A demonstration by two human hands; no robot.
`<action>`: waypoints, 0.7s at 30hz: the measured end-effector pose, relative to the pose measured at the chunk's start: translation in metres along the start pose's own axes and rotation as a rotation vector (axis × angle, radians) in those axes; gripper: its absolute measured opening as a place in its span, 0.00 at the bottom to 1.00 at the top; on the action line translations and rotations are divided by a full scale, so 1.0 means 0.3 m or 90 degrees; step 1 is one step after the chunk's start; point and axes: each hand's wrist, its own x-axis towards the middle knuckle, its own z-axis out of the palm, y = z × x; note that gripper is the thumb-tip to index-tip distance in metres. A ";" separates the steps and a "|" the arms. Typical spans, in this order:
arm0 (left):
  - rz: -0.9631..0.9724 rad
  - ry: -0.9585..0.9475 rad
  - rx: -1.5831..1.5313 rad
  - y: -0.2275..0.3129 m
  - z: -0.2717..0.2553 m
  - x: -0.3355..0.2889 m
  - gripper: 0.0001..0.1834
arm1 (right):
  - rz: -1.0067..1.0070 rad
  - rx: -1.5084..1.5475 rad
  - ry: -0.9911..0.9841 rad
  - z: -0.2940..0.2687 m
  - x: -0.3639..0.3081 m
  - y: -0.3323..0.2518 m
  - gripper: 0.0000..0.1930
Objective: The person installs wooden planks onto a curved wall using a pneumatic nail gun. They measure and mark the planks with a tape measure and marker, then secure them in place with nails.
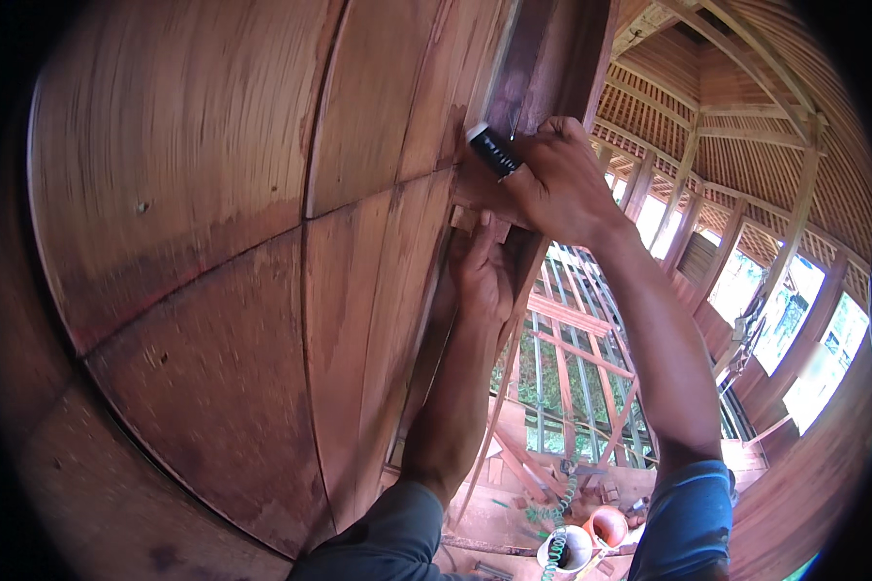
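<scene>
In my right hand point(567, 184) is a thick black marker point(494, 152) with a white end pointing up and left; my fingers are closed around it. The hand is raised against a tall wooden frame beside the plank wall point(378, 261). Just below it, my left hand point(484, 276) reaches up with its thumb and fingers on a small light wooden block point(464, 218) at the edge of the planks. My right hand partly covers the far side of that block, and the marker's other end is hidden in my palm.
Down on the boards stand a white bucket point(572, 549) and an orange bucket point(607, 526). A green coiled hose point(564, 504) hangs near them. Open floor joists point(576, 339) with loose planks show greenery below. Wooden posts and bright window openings line the right side.
</scene>
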 end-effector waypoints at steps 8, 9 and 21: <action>-0.030 0.030 -0.123 -0.017 -0.004 0.040 0.21 | 0.007 -0.058 0.037 0.039 0.002 -0.025 0.16; -0.044 0.007 -0.151 -0.015 0.001 0.038 0.21 | 0.062 -0.097 -0.009 0.043 0.007 -0.039 0.15; 0.000 -0.035 -0.063 -0.011 0.024 0.021 0.28 | 0.098 -0.161 0.022 0.067 0.018 -0.047 0.10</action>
